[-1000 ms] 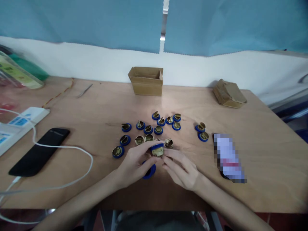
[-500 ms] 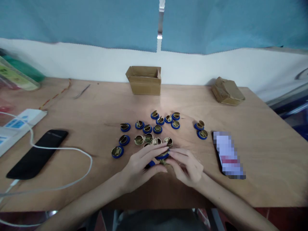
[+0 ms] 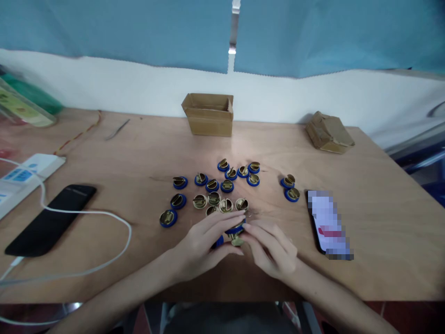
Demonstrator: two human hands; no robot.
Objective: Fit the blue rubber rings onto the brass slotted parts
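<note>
Close to the table's front edge, my two hands hold one round blue-rimmed piece with a brass clip (image 3: 237, 238) between them. My left hand (image 3: 205, 239) curves over it from the left, fingertips at its upper side and thumb below. From the right, my right hand (image 3: 273, 246) pinches its edge and the brass part with thumb and fingers. Part of another blue piece (image 3: 218, 241) shows behind my left hand. Just beyond the fingers lie several pale-rimmed brass-backed pieces (image 3: 200, 201), some partly covered. Several blue-rimmed ones (image 3: 227, 186) are spread past them, brass side up.
An open cardboard box (image 3: 210, 123) stands against the wall, with a crumpled carton (image 3: 329, 133) to its right. A phone with a lit screen (image 3: 328, 225) lies right of my hands. On the left are a black phone (image 3: 52, 220), a white cable (image 3: 130, 232) and a power strip (image 3: 29, 174).
The brass part under the held piece now shows more between my thumbs, and my right hand has shifted slightly right. The pieces on the table stay in place; the view moved a little.
</note>
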